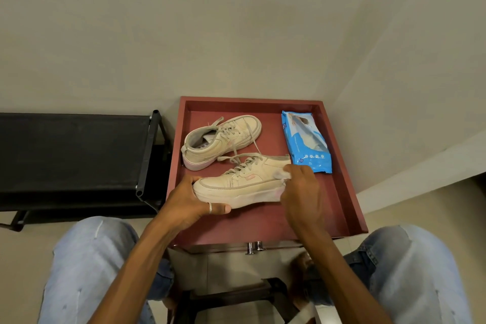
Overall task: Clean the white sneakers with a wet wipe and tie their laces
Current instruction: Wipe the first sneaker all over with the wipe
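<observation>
Two white sneakers lie on a red tray-top table (339, 187). The near sneaker (236, 184) is tipped on its side with its toe to the left and its laces loose. My left hand (192, 200) grips its toe and sole, thumb under the sole edge. My right hand (302, 189) presses a crumpled white wet wipe (282, 174) against the heel end. The far sneaker (221, 139) sits behind it, heel to the near left, with untied laces trailing over the near one.
A blue wet-wipe pack (306, 141) lies at the tray's right side. A black shoe rack (76, 155) stands to the left against the wall. My knees in light jeans flank the table's front edge.
</observation>
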`<state>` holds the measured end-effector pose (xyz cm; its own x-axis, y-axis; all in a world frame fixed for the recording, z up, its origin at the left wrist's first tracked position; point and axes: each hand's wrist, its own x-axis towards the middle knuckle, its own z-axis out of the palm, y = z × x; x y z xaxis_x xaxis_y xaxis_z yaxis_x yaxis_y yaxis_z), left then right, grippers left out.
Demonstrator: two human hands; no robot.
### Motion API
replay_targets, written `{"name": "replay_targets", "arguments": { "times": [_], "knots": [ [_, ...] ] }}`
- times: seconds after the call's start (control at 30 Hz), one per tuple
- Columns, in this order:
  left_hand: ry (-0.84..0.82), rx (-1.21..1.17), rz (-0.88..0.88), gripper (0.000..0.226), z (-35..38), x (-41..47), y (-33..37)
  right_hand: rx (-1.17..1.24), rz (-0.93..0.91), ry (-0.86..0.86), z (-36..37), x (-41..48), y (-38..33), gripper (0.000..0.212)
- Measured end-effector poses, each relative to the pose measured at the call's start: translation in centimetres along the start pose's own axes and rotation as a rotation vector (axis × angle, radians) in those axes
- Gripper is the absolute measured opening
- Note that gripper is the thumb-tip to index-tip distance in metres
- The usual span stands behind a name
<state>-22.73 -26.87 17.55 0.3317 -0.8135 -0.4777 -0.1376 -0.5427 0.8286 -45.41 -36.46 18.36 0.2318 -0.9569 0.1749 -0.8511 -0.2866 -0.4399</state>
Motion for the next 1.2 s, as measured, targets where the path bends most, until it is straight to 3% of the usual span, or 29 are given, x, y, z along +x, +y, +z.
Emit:
{"name": "replay_targets", "arguments": {
  "times": [0.27, 0.43, 0.6, 0.83, 1.0, 1.2],
  "knots": [
    [-0.002, 0.040, -0.007, 0.087, -0.1, 0.1, -0.3, 0.074, -0.364, -0.063, 1.2, -3.2, -6.0, 0.039],
    [-0.009, 0.028, 0.002, 0.086, -0.1, 0.2, -0.2, 0.003, -0.241, -0.017, -0.1, -1.0, -2.2, 0.028],
    [-0.015, 0.021, 0.003, 0.085, -0.1, 0.2, -0.1, 0.010, -0.080, 0.067, -0.2, 0.5, 1.3, 0.031],
    [-0.018, 0.015, -0.002, 0.085, -0.1, 0.1, -0.2, 0.069, -0.328, -0.033, 0.7, -1.6, -1.8, 0.024],
    [-0.021, -0.006, -0.024, 0.085, -0.2, 0.3, -0.4, 0.253, -0.086, 0.125, 0.4, 0.5, 1.5, 0.024],
    [-0.027, -0.022, -0.041, 0.082, -0.1, 0.2, -0.4, 0.326, 0.278, 0.108, 1.1, 1.5, 2.8, 0.029]
  ]
}}
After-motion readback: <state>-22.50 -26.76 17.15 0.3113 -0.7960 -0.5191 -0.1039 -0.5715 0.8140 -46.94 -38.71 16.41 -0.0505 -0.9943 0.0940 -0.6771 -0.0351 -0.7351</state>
